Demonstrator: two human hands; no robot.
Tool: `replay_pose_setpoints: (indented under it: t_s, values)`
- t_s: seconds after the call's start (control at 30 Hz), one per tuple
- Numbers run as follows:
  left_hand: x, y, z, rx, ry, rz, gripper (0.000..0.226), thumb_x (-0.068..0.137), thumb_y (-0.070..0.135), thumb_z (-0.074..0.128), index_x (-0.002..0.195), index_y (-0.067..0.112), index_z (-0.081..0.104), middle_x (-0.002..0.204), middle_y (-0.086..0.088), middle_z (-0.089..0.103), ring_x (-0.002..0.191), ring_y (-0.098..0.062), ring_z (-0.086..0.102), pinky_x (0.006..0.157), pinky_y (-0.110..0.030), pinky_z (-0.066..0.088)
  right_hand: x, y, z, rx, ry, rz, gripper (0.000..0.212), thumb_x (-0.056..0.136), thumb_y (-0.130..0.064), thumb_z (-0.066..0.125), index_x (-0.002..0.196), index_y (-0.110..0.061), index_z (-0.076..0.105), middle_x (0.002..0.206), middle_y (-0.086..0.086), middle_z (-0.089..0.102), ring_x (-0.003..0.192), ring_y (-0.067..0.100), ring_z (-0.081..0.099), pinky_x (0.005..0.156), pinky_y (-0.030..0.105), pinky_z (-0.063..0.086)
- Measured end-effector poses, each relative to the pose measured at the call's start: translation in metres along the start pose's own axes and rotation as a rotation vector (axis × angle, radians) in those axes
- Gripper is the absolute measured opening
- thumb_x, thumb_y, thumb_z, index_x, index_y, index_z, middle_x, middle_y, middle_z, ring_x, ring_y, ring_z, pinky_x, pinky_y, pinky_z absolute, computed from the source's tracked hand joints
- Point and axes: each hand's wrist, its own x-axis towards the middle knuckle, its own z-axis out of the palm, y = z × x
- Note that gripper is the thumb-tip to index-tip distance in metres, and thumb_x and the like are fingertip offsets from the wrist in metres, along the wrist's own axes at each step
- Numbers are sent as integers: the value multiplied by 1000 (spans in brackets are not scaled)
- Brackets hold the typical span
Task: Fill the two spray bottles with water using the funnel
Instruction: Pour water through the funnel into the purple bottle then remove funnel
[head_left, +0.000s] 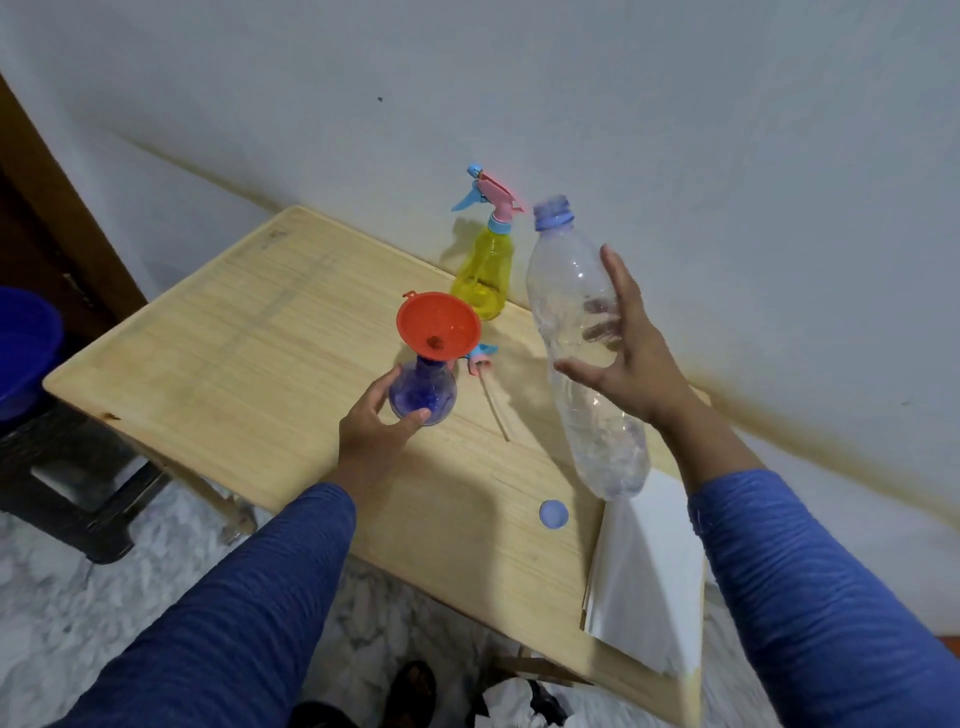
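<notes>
On the wooden table (218, 364), the left hand (371, 434) curls around the round blue spray bottle (422, 391), with the red funnel (437, 326) sitting in its neck. The right hand (626, 358) grips a big clear water bottle (582, 343), uncapped and tilted. Behind stands the yellow spray bottle (483, 270), its pink-and-blue sprayer on.

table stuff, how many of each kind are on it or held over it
Spray bottles: 2, yellow spray bottle, blue spray bottle
Funnel: 1, orange funnel
Water bottle: 1, clear water bottle
Bottle cap: 1, blue cap
Loose spray head: 1, spray head
Paper stack: 1, white sheets
Total: 7
</notes>
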Motion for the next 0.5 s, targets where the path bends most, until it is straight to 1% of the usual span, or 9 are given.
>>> replay_pose_setpoints:
  t_s: [0.1, 0.17, 0.23, 0.3, 0.37, 0.43, 0.5]
  values:
    - [2, 2, -4, 21, -48, 1, 58, 70, 34, 74, 124, 39, 53, 120, 16, 60, 115, -8, 54, 98, -36, 47, -9, 10, 4, 32, 172, 45, 113, 69, -17, 82, 142, -46, 2, 146, 7, 35, 107, 18, 53, 83, 2, 40]
    - [3, 3, -6, 16, -73, -5, 55, 67, 38, 74, 119, 40, 54, 119, 15, 61, 113, -9, 55, 97, -36, 47, -13, 12, 7, 61, 284, 85, 114, 67, -22, 82, 142, -46, -1, 140, 12, 41, 105, 21, 55, 84, 5, 41]
    - [3, 5, -7, 7, -80, -5, 54, 65, 40, 75, 114, 45, 52, 116, 16, 61, 112, -9, 56, 96, -35, 47, -17, 12, 12, 99, 402, 130, 116, 64, -25, 83, 142, -44, -1, 130, 10, 47, 105, 23, 56, 91, 19, 47]
    - [4, 8, -8, 15, -78, -17, 55, 66, 38, 79, 113, 45, 51, 114, 15, 60, 112, -10, 54, 95, -33, 46, -24, 12, 19, 135, 526, 179, 119, 62, -22, 85, 143, -44, 0, 125, 7, 48, 105, 22, 56, 96, 34, 48]
    - [4, 11, -9, 31, -80, -32, 56, 70, 32, 80, 117, 41, 50, 115, 12, 57, 112, -10, 51, 93, -29, 43, -31, 10, 28, 153, 621, 236, 121, 62, -20, 86, 141, -48, 0, 131, 8, 46, 110, 20, 56, 101, 39, 46]
    - [6, 13, -10, 59, -89, -34, 58, 71, 31, 79, 121, 35, 50, 117, 12, 55, 112, -9, 47, 92, -28, 42, -36, 7, 35, 164, 679, 280, 120, 62, -21, 86, 140, -51, 0, 140, 10, 42, 120, 19, 52, 105, 41, 42]
    - [8, 14, -12, 87, -107, -22, 58, 71, 31, 78, 122, 32, 50, 117, 11, 54, 110, -9, 47, 90, -28, 42, -40, 1, 40, 161, 723, 329, 118, 63, -22, 85, 138, -52, 0, 146, 11, 38, 127, 19, 48, 108, 40, 39]
